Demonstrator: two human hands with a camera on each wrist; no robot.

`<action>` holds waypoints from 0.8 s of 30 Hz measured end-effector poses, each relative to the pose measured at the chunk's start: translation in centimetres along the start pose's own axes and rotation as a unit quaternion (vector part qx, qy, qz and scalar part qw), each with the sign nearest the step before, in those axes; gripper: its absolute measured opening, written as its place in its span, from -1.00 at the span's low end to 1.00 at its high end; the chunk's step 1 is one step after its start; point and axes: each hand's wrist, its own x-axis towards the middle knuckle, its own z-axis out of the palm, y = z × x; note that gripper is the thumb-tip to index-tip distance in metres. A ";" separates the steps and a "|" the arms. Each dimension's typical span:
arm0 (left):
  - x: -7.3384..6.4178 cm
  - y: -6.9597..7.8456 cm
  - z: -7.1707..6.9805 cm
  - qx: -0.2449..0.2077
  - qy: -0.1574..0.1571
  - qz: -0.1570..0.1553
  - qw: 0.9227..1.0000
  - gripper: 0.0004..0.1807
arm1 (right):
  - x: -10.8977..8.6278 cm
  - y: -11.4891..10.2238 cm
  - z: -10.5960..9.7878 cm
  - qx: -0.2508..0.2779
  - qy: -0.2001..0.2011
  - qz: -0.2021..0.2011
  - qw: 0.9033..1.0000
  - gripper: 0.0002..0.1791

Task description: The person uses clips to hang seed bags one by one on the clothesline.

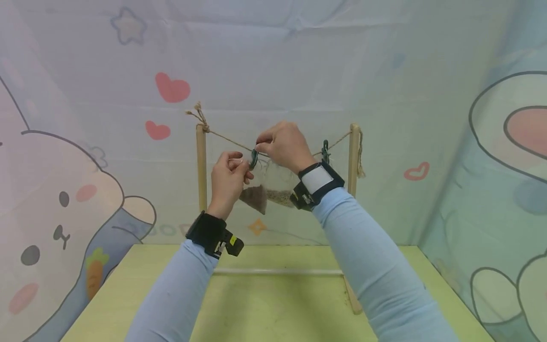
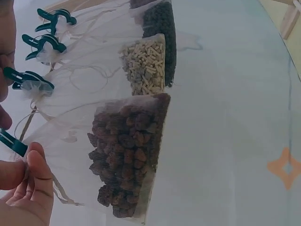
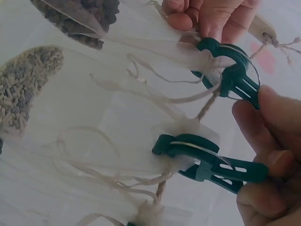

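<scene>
A sheer mesh drawstring bag of reddish-brown stones (image 2: 127, 146) hangs from the twine (image 1: 228, 139). My left hand (image 1: 228, 183) pinches the bag's gathered neck, fingertips right at the jaws of a dark green spring clip (image 3: 230, 70). From the other side, my right hand (image 1: 288, 145) pinches that clip's handle end between thumb and finger. A neighbouring green clip (image 3: 202, 157) holds gathered mesh at the twine, its handles against the lower fingers of my right hand in the right wrist view. Beside the stones hangs a bag of pale pellets (image 2: 145, 63).
Two wooden posts, left (image 1: 202, 166) and right (image 1: 353, 156), carry the twine above a yellow-green table (image 1: 273, 304). A pale crossbar (image 1: 278, 271) runs low between them. Farther along hang a bag of dark granules (image 2: 160, 23) and more green clips (image 2: 56, 19). Printed cloth (image 1: 273, 61) stands behind.
</scene>
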 end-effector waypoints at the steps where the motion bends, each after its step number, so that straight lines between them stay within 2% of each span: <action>1: 0.0 0.0 0.0 0.002 -0.001 0.000 1.000 -0.68 | 0.0 0.0 -0.1 0.005 -0.010 0.002 1.000 -0.77; 8: 0.0 -0.2 -0.3 0.025 -0.025 -0.011 0.999 -0.66 | 0.0 0.1 -0.8 -0.001 -0.079 0.001 0.997 -0.57; 13: -0.3 -0.4 -0.8 0.042 -0.059 -0.002 0.997 -0.58 | -0.8 0.4 -1.4 0.000 -0.082 -0.016 0.997 -0.51; 16: -1.0 -0.5 -1.6 0.090 -0.071 0.025 0.993 -0.53 | -2.0 0.8 -2.1 0.012 -0.053 -0.039 0.998 -0.53; 18: -1.7 -0.5 -2.4 0.125 -0.073 0.048 0.988 -0.49 | -3.2 1.2 -2.5 0.018 -0.020 -0.065 0.998 -0.56; 21: -3.1 -0.4 -3.8 0.180 -0.066 0.091 0.977 -0.46 | -5.6 2.1 -3.0 0.018 0.033 -0.099 0.994 -0.61; 24: -4.7 -0.5 -5.0 0.228 -0.052 0.139 0.962 -0.44 | -8.7 3.6 -3.1 0.024 0.084 -0.111 0.990 -0.64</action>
